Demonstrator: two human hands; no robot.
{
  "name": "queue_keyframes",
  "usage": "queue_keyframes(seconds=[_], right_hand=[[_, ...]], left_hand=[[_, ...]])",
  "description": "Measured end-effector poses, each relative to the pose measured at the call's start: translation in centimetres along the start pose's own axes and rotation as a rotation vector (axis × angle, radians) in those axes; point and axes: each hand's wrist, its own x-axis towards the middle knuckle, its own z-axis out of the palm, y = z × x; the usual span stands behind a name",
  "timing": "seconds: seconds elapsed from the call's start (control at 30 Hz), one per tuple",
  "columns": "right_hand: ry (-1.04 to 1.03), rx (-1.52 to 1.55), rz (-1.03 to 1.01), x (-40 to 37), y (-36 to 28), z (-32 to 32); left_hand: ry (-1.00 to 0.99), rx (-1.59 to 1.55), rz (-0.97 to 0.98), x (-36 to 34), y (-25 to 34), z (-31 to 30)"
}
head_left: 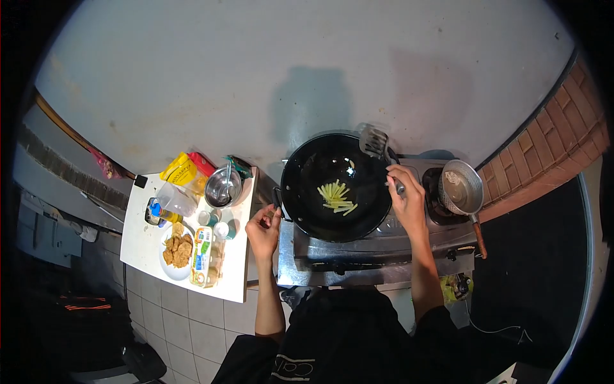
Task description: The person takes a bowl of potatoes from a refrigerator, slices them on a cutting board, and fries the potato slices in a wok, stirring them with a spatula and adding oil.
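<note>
A black wok [313,173] sits on a steel gas stove [377,246] and holds a small heap of pale yellow strips [336,198]. My left hand [264,229] is closed on the wok's left handle [277,200]. My right hand [405,197] grips the handle of a slotted metal spatula [375,142], whose blade rests on the wok's far right rim.
A small metal saucepan [462,187] stands on the right burner. To the left, a white table [148,253] carries a plate of fried pieces [177,249], a steel bowl with a spoon [222,186], a clear jug [176,198], a carton [203,257] and yellow packets [180,169].
</note>
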Motion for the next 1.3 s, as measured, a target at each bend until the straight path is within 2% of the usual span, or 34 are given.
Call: queue_keyframes(seconds=[0.17,0.23,0.27,0.37,0.67,1.1,1.2,1.27,1.3], right_hand=[[0.044,-0.004,0.033,-1.4,-1.2,-0.5],[0.025,0.113,0.218,-2.0,-2.2,-0.1],[0.025,0.113,0.218,-2.2,-2.0,0.3],[0.112,0.332,0.427,-2.9,-0.7,1.8],[0.061,0.349,0.369,-2.0,1.8,5.0],[-0.017,0.29,0.229,-0.2,2.5,6.2],[-0.101,0.274,0.179,-0.1,1.5,5.4],[-0.191,0.185,0.042,0.1,0.4,4.3],[-0.189,0.184,0.045,0.2,-0.1,3.9]], left_hand=[[0.007,-0.003,0.031,0.0,0.2,0.1],[0.006,-0.012,0.012,0.0,0.3,0.0],[0.006,-0.012,0.012,-0.1,0.3,0.0],[0.011,0.003,0.013,0.0,0.4,0.0],[0.019,-0.003,-0.002,-0.2,0.2,-0.3],[0.044,0.0,0.028,-0.5,0.1,-1.3],[0.048,0.004,0.028,-0.4,0.1,-1.4],[0.043,-0.001,0.024,-0.5,0.0,-1.2],[0.045,-0.001,0.03,-0.5,0.0,-1.2]])
